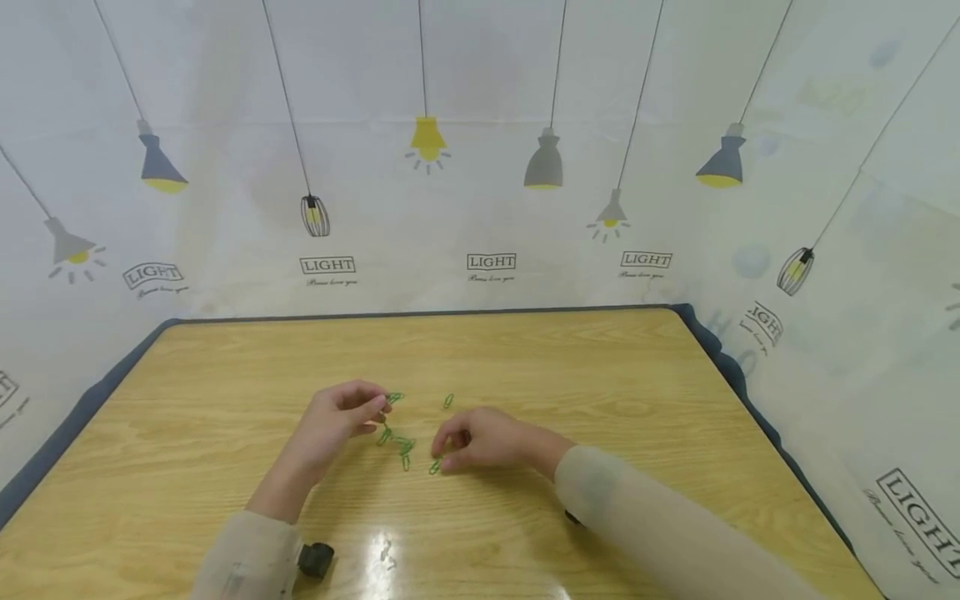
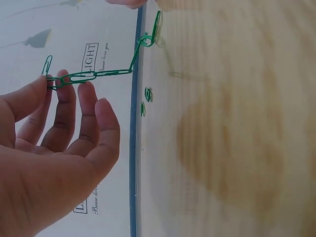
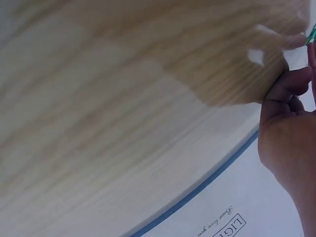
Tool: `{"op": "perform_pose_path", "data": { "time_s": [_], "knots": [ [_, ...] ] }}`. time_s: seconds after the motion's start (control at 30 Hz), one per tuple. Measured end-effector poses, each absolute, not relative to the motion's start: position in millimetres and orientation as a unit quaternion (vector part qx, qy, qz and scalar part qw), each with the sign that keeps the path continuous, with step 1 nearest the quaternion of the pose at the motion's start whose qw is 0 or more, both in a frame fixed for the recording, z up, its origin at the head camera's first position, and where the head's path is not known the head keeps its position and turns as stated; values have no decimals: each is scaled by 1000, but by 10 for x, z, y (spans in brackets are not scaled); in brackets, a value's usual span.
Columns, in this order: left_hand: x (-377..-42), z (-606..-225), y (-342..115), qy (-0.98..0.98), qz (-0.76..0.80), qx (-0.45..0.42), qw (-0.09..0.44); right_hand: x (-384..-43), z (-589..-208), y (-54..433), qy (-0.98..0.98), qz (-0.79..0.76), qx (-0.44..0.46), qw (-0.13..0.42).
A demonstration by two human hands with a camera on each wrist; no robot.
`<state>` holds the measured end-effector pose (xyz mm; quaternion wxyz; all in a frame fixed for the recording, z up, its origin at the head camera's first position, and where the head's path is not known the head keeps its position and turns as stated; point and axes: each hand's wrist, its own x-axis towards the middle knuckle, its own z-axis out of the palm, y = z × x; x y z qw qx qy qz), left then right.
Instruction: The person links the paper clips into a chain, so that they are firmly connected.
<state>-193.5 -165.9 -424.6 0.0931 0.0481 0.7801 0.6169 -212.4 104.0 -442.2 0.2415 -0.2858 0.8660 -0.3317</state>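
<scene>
My left hand [image 1: 341, 421] pinches one end of a chain of green paper clips [image 2: 94, 75] between thumb and fingertips. In the left wrist view the chain stretches away from the fingers, and its far end hangs lower, near the table top. To the right, my right hand [image 1: 483, 437] has its thumb and index finger together on a single green paper clip [image 1: 434, 468]. Only a sliver of that paper clip [image 3: 311, 35] shows at the edge of the right wrist view. Between the hands, further green clips [image 1: 405, 448] of the chain show low over the wood.
One loose paper clip [image 1: 448, 401] lies on the wooden table [image 1: 562, 358], beyond the right hand. Dark edging [image 1: 420, 314] runs along the table's back, against a wall covering [image 1: 405, 217] printed with lamps. A black wrist device [image 1: 316, 560] sits by the left sleeve.
</scene>
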Motion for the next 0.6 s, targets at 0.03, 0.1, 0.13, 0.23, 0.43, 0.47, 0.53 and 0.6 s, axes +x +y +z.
{"op": "perform_pose_path", "data": {
  "time_s": [0.03, 0.1, 0.13, 0.23, 0.43, 0.47, 0.53, 0.6],
  "knots": [
    [-1934, -4247, -1663, 780, 617, 47, 94, -2121, -4414, 1026, 870, -322, -287, 240],
    [-1935, -4250, -1672, 780, 617, 46, 97, -2117, -4409, 998, 875, -301, -299, 233],
    [-1937, -4248, -1671, 780, 617, 46, 98, -2117, -4410, 986, 877, -290, -307, 228],
    [-1945, -4239, -1664, 778, 618, 42, 101, -2114, -4410, 959, 880, -267, -326, 219],
    [-1969, -4194, -1607, 778, 619, 49, 96, -2088, -4415, 977, 883, -275, -306, 228],
    [-1973, -4183, -1597, 778, 618, 53, 95, -2080, -4413, 988, 881, -282, -302, 231],
    [-1981, -4162, -1579, 780, 616, 58, 95, -2067, -4406, 1012, 878, -293, -298, 235],
    [-1986, -4144, -1566, 781, 615, 60, 95, -2060, -4401, 1039, 873, -305, -297, 237]
  ]
}}
